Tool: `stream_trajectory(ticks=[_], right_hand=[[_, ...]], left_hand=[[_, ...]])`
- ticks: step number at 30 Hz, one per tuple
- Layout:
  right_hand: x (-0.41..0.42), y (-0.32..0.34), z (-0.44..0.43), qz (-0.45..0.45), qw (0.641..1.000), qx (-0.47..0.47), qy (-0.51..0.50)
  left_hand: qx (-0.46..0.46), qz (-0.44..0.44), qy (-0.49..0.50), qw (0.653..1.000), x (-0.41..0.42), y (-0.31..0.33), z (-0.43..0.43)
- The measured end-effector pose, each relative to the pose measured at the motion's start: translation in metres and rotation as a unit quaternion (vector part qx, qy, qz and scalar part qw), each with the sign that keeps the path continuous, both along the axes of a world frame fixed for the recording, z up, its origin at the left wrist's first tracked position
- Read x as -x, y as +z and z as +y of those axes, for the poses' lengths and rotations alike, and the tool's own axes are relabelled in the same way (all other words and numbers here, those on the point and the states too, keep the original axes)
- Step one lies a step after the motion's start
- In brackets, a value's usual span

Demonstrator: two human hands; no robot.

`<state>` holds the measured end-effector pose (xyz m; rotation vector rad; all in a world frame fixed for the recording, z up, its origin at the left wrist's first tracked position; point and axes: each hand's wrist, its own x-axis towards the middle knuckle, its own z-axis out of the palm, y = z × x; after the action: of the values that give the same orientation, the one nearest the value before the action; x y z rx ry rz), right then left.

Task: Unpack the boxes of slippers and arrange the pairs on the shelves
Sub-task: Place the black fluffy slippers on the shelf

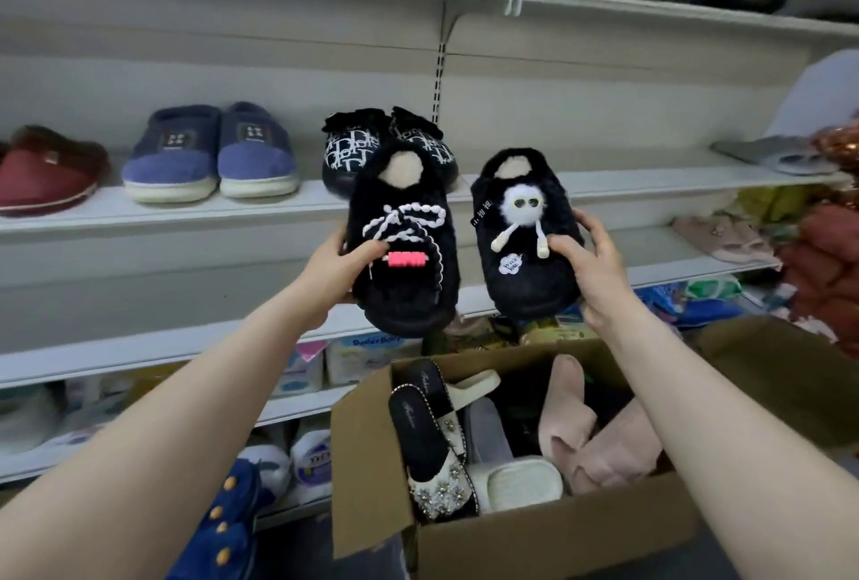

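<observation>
Head view: nearest, an open cardboard box (372, 463) holds black jewelled sandals (432, 440) along its left wall and pink slippers (599, 435) toward its right wall. Above it the left hand (339, 270) grips a bow slipper (399, 244) by its left side, and the right hand (590, 263) grips a pompom slipper (525, 230) by its right side, both black, fuzzy and held in the air side by side. Behind them, on the middle shelf (186, 207), the bow slipper partly hides a patterned pair (344, 151); a blue pair (209, 156) stands beside it near the front edge, and a maroon slipper (46, 170) lies toward the left end.
</observation>
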<state>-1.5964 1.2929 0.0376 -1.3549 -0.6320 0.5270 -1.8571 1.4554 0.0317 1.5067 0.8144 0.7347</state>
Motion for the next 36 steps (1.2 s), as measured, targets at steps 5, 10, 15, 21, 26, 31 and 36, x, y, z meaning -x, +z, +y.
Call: stream_trajectory(ticks=[5,10,15,21,26,31,36], right_hand=[[-0.033,0.002,-0.004,0.015,1.0,-0.001,-0.019],[-0.085,0.011,0.01,0.018,0.999,-0.017,-0.025],[-0.166,0.025,0.048,0.008,1.0,-0.007,-0.01],[-0.252,0.032,0.094,0.012,0.999,0.034,0.014],[-0.293,0.024,0.128,0.026,0.997,0.055,0.046],[-0.31,0.016,0.156,-0.045,0.996,0.07,-0.026],[-0.291,-0.005,0.14,-0.379,0.923,0.029,-0.058]], left_hand=[[-0.019,0.026,-0.025,0.999,-0.033,0.009,0.001],[-0.018,0.023,-0.025,0.999,-0.087,0.028,0.013],[-0.003,0.009,0.015,1.0,-0.169,0.041,0.031],[0.004,-0.008,0.082,0.997,-0.265,0.044,0.063],[0.014,0.041,0.165,0.985,-0.317,0.038,0.093],[-0.113,0.115,0.237,0.958,-0.341,0.032,0.096],[-0.3,0.163,0.187,0.921,-0.339,0.002,0.048]])
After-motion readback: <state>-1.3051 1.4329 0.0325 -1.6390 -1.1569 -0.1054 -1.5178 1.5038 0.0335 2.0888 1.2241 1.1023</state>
